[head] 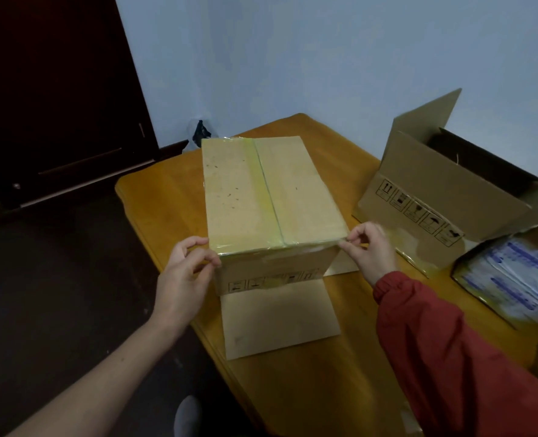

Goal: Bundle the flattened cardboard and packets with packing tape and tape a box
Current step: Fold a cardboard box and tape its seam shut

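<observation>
The box stands closed near the middle of the table, its bottom resting on a flat sheet of cardboard that sticks out toward the person. Yellowish clear tape runs along the seam of the top flaps, and another shiny strip lies across the near top edge. The left hand is at the near left top corner, with its thumb on top and its curled forefinger against the side, gripping the box there. The right hand is at the near right top corner, where thumb and forefinger pinch the tape at the edge while the other fingers curl loosely. The right arm wears a red sleeve; the left forearm is bare.

To the right stands an open carton with its flaps up and handling symbols printed on its side. Nearer, at the right edge, lie blue and white packets, blurred. Behind the table a plastic bag sits on the floor by the pale wall, and a dark door fills the left.
</observation>
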